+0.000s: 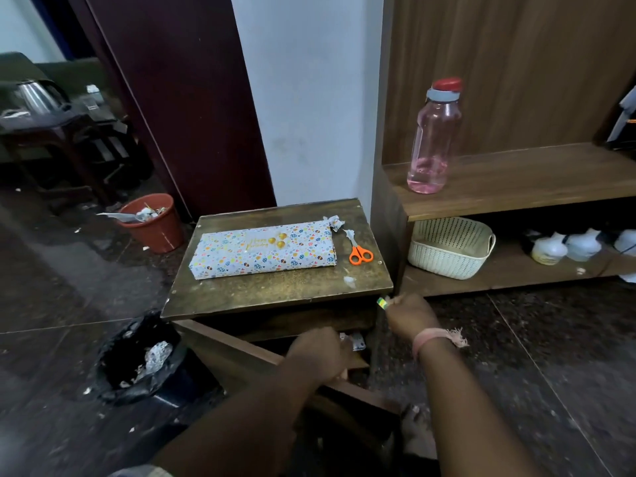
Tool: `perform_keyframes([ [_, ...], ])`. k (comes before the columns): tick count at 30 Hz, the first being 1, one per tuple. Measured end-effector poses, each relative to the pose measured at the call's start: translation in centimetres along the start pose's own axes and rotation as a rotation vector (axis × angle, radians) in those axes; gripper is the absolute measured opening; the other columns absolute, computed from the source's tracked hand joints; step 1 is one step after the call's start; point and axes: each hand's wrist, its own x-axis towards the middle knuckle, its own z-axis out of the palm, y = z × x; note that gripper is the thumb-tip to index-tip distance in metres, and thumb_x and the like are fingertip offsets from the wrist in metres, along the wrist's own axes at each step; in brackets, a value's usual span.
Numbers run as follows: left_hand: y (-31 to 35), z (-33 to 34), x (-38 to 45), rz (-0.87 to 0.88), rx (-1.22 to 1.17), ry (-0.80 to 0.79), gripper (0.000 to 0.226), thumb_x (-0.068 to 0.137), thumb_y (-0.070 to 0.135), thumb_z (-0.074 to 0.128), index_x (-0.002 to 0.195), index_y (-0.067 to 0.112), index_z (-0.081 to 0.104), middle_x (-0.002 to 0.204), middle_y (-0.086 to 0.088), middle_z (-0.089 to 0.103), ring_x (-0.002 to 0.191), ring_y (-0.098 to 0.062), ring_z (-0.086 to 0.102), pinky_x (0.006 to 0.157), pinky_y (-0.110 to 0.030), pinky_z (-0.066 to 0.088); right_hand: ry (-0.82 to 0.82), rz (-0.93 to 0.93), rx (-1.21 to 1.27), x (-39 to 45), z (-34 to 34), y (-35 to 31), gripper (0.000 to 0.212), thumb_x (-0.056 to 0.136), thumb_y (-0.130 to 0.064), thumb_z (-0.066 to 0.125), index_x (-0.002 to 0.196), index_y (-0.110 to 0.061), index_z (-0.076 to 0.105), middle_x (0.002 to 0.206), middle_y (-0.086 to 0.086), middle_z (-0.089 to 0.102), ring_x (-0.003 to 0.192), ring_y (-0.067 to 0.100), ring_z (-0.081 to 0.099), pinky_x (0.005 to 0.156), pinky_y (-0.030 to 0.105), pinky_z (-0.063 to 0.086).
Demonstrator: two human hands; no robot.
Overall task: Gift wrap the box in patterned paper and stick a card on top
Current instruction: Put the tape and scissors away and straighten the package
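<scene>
The box [263, 251], wrapped in white patterned paper, lies flat on the small dark wooden table [275, 290]. A clear card with gold "Happy Birthday" lettering and balloons sits on its top. Orange-handled scissors [359, 251] lie to the right of the box, and paper scraps [333, 222] rest near its far right corner. My right hand [407, 313] is just off the table's front right corner and pinches a small green and yellow item [382, 302]. My left hand [320, 354] is lower, at the open drawer [351, 342] under the tabletop, its fingers curled; I cannot tell what they hold.
A black-lined bin [137, 359] with crumpled paper stands at the table's left. A terracotta bucket [155, 222] of rubbish is behind it. On the wooden shelf unit at right stand a pink bottle [435, 139] and, below, a cream basket [451, 246].
</scene>
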Motion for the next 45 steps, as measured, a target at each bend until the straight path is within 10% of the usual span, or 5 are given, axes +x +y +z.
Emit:
perform_keyframes([
  [3, -1.8, -1.3, -0.5, -0.142, 0.011, -0.026, 0.048, 0.094, 0.035, 0.047, 0.064, 0.014, 0.078, 0.059, 0.006, 0.072, 0.064, -0.006, 0.07, 0.08, -0.025, 0.058, -0.08, -0.019, -0.088, -0.1, 2.6, 0.1, 0.025, 0.093, -0.02, 0.063, 0.074, -0.004, 0.07, 0.095, 0.018, 0.074, 0.097, 0.03, 0.07, 0.074, 0.024, 0.041],
  [9, -3.2, 0.3, -2.1, -0.183, 0.266, -0.231, 0.037, 0.08, 0.032, 0.057, 0.1, 0.01, 0.078, 0.104, -0.006, 0.076, 0.1, -0.027, 0.072, 0.09, -0.043, 0.06, -0.08, -0.111, -0.196, 0.0, 7.7, -1.1, 0.021, 0.092, -0.021, 0.061, 0.095, -0.006, 0.076, 0.101, 0.018, 0.074, 0.101, 0.034, 0.069, 0.078, 0.028, 0.05],
  [19, -4.2, 2.0, 0.4, -0.351, 0.168, 0.056, 0.034, 0.095, 0.032, 0.054, 0.124, 0.018, 0.067, 0.128, -0.003, 0.067, 0.119, -0.027, 0.064, 0.093, -0.036, 0.052, 0.021, -0.152, -0.143, 4.4, 13.4, 0.1, 0.02, 0.09, -0.026, 0.068, 0.093, -0.012, 0.082, 0.101, 0.015, 0.077, 0.102, 0.034, 0.07, 0.084, 0.033, 0.055],
  [45, -3.0, 1.5, 0.4, -0.255, 0.047, 0.304, 0.031, 0.101, 0.038, 0.045, 0.108, 0.017, 0.067, 0.114, -0.006, 0.069, 0.104, -0.028, 0.068, 0.078, -0.035, 0.049, -0.193, -0.179, -0.394, 4.2, 14.0, -0.4, 0.024, 0.09, -0.019, 0.064, 0.111, -0.013, 0.075, 0.115, 0.013, 0.073, 0.11, 0.032, 0.067, 0.087, 0.027, 0.05],
])
